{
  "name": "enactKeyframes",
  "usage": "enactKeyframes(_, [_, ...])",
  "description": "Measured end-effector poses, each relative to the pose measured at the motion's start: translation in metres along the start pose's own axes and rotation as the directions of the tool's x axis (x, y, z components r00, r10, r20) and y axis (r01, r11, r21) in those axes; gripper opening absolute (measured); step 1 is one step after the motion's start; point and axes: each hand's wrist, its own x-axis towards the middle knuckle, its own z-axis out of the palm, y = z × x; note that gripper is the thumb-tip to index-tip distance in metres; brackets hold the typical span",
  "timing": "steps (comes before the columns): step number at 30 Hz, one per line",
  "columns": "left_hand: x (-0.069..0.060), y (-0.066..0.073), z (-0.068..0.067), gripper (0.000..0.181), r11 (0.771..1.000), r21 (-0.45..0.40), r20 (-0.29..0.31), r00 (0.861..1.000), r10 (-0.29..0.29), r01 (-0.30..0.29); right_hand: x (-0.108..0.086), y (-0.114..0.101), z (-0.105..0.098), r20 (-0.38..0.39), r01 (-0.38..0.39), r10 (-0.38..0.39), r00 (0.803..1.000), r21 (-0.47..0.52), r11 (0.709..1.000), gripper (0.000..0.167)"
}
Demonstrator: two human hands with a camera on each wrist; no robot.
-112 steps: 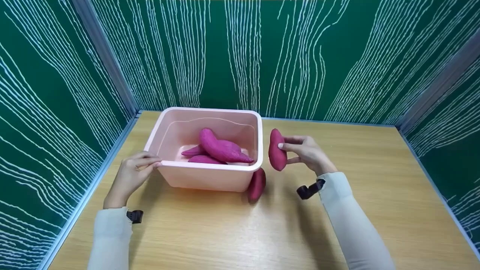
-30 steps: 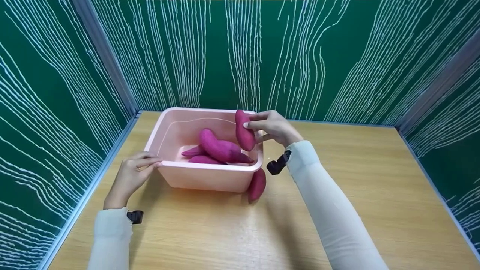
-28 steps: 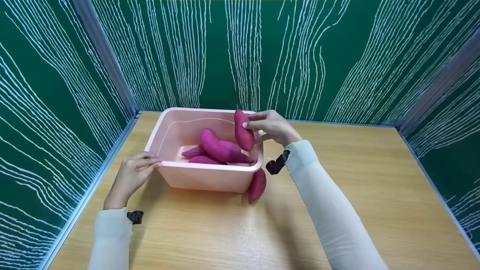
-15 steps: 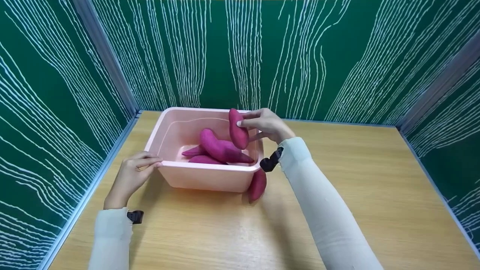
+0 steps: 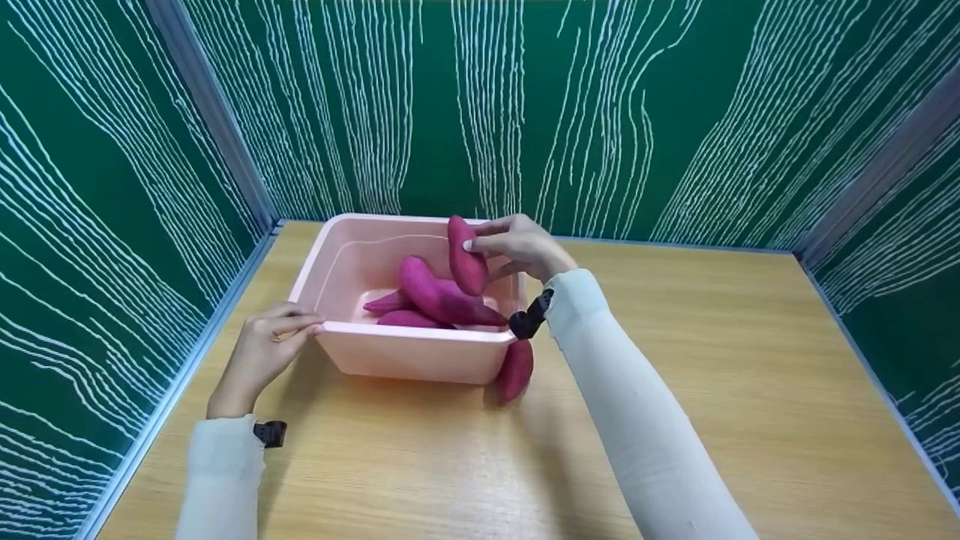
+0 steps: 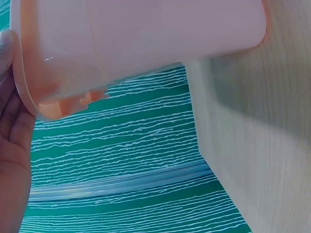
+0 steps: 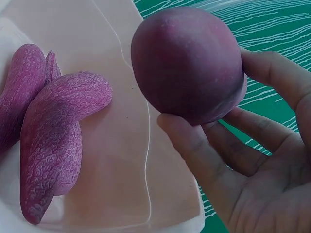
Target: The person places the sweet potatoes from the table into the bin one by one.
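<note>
A reddish-purple sweet potato is pinched between the thumb and fingers of my right hand, held above the right part of a pink plastic bin. In the right wrist view the held sweet potato shows end-on. Several wrinkled purple sweet potatoes lie heaped on the bin's floor. With thumb and fingers my left hand grips the bin's near left rim corner; the left wrist view shows that hand at the rim. Another sweet potato lies on the table against the bin's near right corner.
The bin stands on a light wooden table towards its back left. Green panels with wavy white lines rise behind and at both sides, joined by grey metal corner posts.
From the bin's right side, my right hand has carried the sweet potato left over the rim, and it still drifts slowly left above the bin. My left hand has stayed on the rim.
</note>
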Motion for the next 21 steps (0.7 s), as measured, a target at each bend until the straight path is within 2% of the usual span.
enactKeyframes(7, [0.000,-0.001,0.000,0.019,1.000,-0.011,-0.015,1.000,0.011,-0.011,0.008,-0.001,0.005,0.008,-0.012,0.012,1.000,-0.007,1.000,0.047])
enactKeyframes(21, [0.001,0.001,-0.001,0.020,1.000,-0.007,0.006,1.000,-0.006,0.006,0.019,-0.001,0.016,0.028,-0.002,0.003,1.000,-0.036,0.999,0.046])
